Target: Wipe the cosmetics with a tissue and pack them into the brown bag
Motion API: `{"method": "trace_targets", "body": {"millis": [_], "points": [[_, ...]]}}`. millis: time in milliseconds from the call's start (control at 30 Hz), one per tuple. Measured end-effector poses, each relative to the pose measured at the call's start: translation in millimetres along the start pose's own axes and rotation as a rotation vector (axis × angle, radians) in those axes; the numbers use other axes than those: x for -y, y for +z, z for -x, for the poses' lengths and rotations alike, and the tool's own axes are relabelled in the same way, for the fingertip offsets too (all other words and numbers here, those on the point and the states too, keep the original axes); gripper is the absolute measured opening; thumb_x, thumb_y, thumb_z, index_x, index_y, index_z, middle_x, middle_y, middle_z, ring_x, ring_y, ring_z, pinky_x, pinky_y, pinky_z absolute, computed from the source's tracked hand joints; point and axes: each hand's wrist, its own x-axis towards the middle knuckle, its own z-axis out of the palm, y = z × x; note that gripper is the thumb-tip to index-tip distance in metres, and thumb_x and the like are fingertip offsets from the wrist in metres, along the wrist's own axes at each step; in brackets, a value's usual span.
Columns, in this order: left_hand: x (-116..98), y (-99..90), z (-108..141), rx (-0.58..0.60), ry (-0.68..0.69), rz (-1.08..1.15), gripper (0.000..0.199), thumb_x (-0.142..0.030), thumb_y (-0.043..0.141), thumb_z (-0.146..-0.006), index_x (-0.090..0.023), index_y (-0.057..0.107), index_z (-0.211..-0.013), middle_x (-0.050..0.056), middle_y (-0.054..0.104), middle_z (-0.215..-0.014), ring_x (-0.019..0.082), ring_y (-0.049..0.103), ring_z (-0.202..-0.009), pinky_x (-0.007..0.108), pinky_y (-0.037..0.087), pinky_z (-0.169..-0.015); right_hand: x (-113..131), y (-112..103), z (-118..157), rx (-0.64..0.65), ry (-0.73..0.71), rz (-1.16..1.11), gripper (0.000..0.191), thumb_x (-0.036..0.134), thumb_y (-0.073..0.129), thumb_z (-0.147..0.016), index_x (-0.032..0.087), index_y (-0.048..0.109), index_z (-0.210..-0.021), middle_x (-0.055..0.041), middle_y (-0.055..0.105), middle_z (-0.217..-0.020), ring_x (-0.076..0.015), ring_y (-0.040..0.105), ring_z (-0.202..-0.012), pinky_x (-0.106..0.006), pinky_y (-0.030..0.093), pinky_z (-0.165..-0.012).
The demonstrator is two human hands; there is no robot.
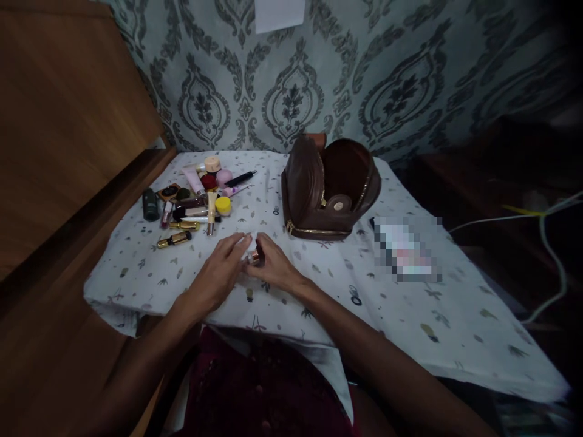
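Close together near the front edge of the table, my left hand (223, 267) and my right hand (276, 264) meet. The right fingers are closed around a small item with a copper-coloured shiny part (255, 255). Something white, like a tissue or wipe (249, 241), is pinched in my left fingers against that item. To the left of my hands lies a group of cosmetics, with a yellow-lidded jar (223, 206), a cream tube (211, 213) and a gold-capped bottle (174, 239) nearest. Behind my right hand stands an open brown bag (303, 188), its zipper undone.
A pixelated flat object (405, 249) lies right of the bag on the patterned tablecloth (319, 291). White cables (555, 255) hang beyond the table's right side. A wooden cabinet (77, 109) borders the left, and a papered wall (291, 79) rises behind.
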Motion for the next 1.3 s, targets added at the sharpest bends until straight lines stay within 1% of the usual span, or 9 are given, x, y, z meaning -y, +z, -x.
{"method": "trace_targets", "body": {"millis": [100, 267, 367, 533, 667, 867, 1100, 1233, 1300], "points": [[2, -3.9, -11, 0.001, -0.033, 0.034, 0.040, -0.020, 0.037, -0.099, -0.019, 0.048, -0.138, 0.014, 0.055, -0.132, 0.024, 0.051, -0.125, 0.044, 0.046, -0.105, -2, 2, 0, -0.064, -0.037, 0.020, 0.021, 0.031, 0.065, -0.074, 0.019, 0.051, -0.085, -0.0020, 0.050, -0.086, -0.0175, 0.049, -0.079, -0.031, 0.045, -0.071], [20, -6.8, -22, 0.005, -0.182, 0.228, 0.034, -0.030, 0.039, -0.100, -0.015, 0.059, -0.122, 0.012, 0.063, -0.117, 0.021, 0.059, -0.111, 0.038, 0.047, -0.101, 0, -3, 0, -0.059, -0.074, -0.012, 0.027, 0.023, 0.061, -0.078, 0.018, 0.061, -0.104, -0.0022, 0.055, -0.085, -0.0162, 0.051, -0.076, -0.029, 0.043, -0.071], [32, 2.2, -19, -0.014, -0.279, 0.318, 0.034, -0.035, 0.040, -0.098, -0.014, 0.063, -0.112, 0.011, 0.065, -0.111, 0.022, 0.061, -0.107, 0.038, 0.046, -0.099, 0, -7, -1, -0.075, -0.026, -0.063, 0.019, 0.023, 0.059, -0.080, 0.017, 0.064, -0.097, -0.0028, 0.059, -0.085, -0.0155, 0.053, -0.076, -0.028, 0.043, -0.070], [39, 15.7, -9, -0.049, -0.388, 0.377, 0.037, -0.038, 0.040, -0.097, -0.015, 0.061, -0.115, 0.010, 0.066, -0.110, 0.022, 0.061, -0.103, 0.037, 0.047, -0.096, -8, -7, -4, -0.089, 0.059, -0.222, 0.016, 0.033, 0.060, -0.082, 0.018, 0.060, -0.086, -0.0020, 0.059, -0.082, -0.0155, 0.053, -0.075, -0.027, 0.044, -0.069], [37, 13.6, -8, -0.107, -0.358, 0.319, 0.036, -0.035, 0.043, -0.097, -0.016, 0.059, -0.122, 0.012, 0.064, -0.118, 0.024, 0.059, -0.112, 0.042, 0.044, -0.103, -14, -4, -6, -0.050, 0.066, -0.362, 0.023, 0.034, 0.063, -0.080, 0.019, 0.059, -0.096, -0.0023, 0.062, -0.090, -0.0168, 0.057, -0.084, -0.029, 0.048, -0.077], [17, 11.6, -10, -0.084, -0.177, 0.130, 0.041, -0.023, 0.039, -0.098, -0.018, 0.047, -0.138, 0.014, 0.057, -0.126, 0.023, 0.054, -0.119, 0.043, 0.045, -0.104, -11, -7, -2, -0.090, 0.033, -0.100, 0.038, 0.028, 0.065, -0.079, 0.021, 0.059, -0.116, -0.0027, 0.064, -0.096, -0.0184, 0.058, -0.085, -0.032, 0.046, -0.080], [11, 16.7, -14, -0.056, -0.140, 0.139, 0.042, -0.022, 0.038, -0.099, -0.018, 0.044, -0.140, 0.013, 0.056, -0.124, 0.023, 0.053, -0.119, 0.041, 0.045, -0.104, -4, -13, -3, -0.138, -0.057, 0.011, 0.017, 0.029, 0.065, -0.081, 0.019, 0.066, -0.095, -0.0053, 0.065, -0.089, -0.0218, 0.057, -0.086, -0.035, 0.045, -0.082], [21, 22.9, -10, -0.062, -0.198, 0.181, 0.037, -0.023, 0.040, -0.098, -0.018, 0.049, -0.134, 0.012, 0.059, -0.117, 0.023, 0.057, -0.110, 0.042, 0.047, -0.100, -7, -19, -5, -0.117, -0.032, -0.019, 0.017, 0.032, 0.065, -0.082, 0.019, 0.066, -0.093, -0.0049, 0.066, -0.090, -0.0211, 0.059, -0.084, -0.034, 0.046, -0.080], [23, 25.7, -7, -0.052, -0.199, 0.155, 0.034, -0.022, 0.040, -0.098, -0.016, 0.052, -0.129, 0.012, 0.059, -0.115, 0.024, 0.056, -0.109, 0.043, 0.048, -0.099, -10, -23, -5, -0.101, -0.024, -0.050, 0.025, 0.032, 0.066, -0.082, 0.019, 0.066, -0.103, -0.0054, 0.068, -0.096, -0.0215, 0.061, -0.089, -0.035, 0.047, -0.083]]}}
